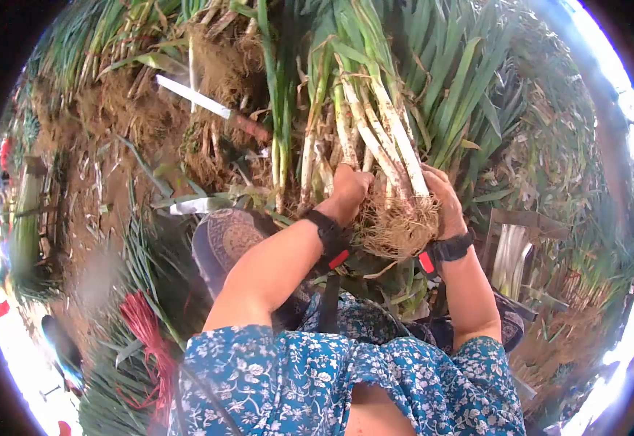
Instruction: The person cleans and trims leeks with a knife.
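A bunch of green onions (382, 134) with white, soil-stained stalks is in front of me, its leaves pointing away and its tangled roots (398, 229) toward me. My left hand (349, 190) is closed around stalks on the bunch's left side, just above the roots. Against the right side, my right hand (444, 203) curls round the base of the stalks, with some fingers hidden behind them. More green onions stand beside my left hand. A knife (193, 96) with a pale blade and a reddish-brown handle lies to the upper left.
Piles of green onions (455, 94) surround me at the back and right. A bundle of red ties (148, 330) lies at lower left on green leaves. Bare soil (95, 211) shows to the left. A wooden piece (524, 221) is near my right knee.
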Action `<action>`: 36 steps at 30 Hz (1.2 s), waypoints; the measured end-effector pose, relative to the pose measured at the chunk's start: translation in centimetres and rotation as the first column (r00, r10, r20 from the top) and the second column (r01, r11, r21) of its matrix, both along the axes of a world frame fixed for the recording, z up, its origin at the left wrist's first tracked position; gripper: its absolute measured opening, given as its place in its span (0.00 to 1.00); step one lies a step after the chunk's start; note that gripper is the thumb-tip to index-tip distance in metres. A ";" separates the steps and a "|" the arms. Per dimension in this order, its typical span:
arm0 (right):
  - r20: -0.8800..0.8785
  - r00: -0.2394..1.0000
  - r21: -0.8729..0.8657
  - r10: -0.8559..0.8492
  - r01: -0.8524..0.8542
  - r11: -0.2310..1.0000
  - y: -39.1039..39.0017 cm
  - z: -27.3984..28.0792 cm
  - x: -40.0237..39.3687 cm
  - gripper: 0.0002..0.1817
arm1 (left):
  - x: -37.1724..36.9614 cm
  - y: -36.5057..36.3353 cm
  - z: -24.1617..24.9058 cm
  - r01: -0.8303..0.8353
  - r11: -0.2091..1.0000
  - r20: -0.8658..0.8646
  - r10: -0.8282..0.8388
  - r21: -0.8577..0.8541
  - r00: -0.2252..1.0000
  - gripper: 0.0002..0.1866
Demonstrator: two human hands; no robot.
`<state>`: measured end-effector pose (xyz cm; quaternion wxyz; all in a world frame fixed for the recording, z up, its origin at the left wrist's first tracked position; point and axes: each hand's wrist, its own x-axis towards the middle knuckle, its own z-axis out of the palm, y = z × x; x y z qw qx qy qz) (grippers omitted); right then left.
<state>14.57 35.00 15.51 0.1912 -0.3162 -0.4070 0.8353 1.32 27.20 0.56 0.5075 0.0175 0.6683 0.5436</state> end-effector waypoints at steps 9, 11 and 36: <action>0.704 0.628 0.709 -0.331 -0.642 0.291 5.7 -4.8 6.2 0.18 | 1.1 -7.3 14.1 0.025 0.999 0.000 -0.025 -0.030 1.000 0.15; 0.606 0.795 0.630 -0.036 -0.451 0.632 2.5 -3.1 2.8 0.19 | 4.7 -8.5 14.1 0.215 0.977 -0.060 -0.215 -0.003 0.975 0.18; 0.479 0.826 0.309 0.298 -0.476 0.823 -9.8 4.7 9.4 0.11 | 4.6 -10.0 10.5 0.323 0.900 0.003 -0.338 0.292 0.941 0.11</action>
